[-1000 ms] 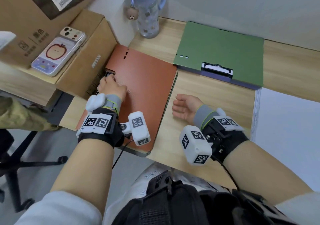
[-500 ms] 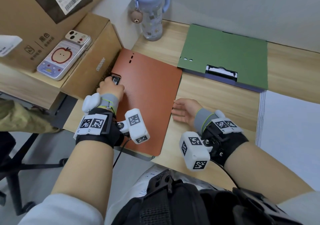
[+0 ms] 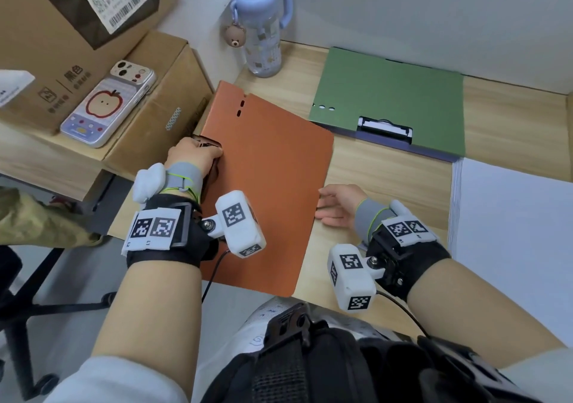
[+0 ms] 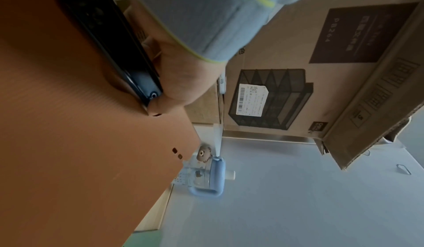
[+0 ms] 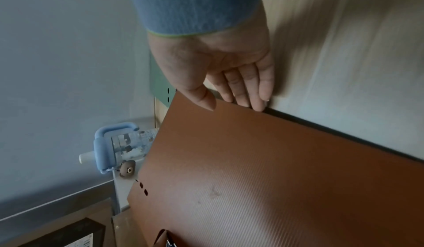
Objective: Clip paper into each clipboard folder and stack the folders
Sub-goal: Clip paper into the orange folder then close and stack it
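A closed orange folder (image 3: 269,185) lies on the desk's left part, partly over the front edge. My left hand (image 3: 193,154) grips the black clip (image 4: 114,51) at the folder's left edge, fingers curled round it. My right hand (image 3: 338,207) has straight fingers at the folder's right edge; in the right wrist view its thumb lies on the cover (image 5: 263,178) and its fingertips (image 5: 257,105) meet the rim. A green folder (image 3: 387,98) with a metal clip (image 3: 384,126) lies on a purple one at the back. A stack of white paper (image 3: 511,216) sits at the right.
A blue water bottle (image 3: 263,27) with a bear charm stands at the back by the wall. Cardboard boxes (image 3: 148,117) to the left of the desk carry a phone (image 3: 108,105). Bare wooden desk (image 3: 387,185) shows between the orange folder and the paper.
My right hand has moved left from the bare desk to the orange folder's right edge. My left hand has stayed on the clip.
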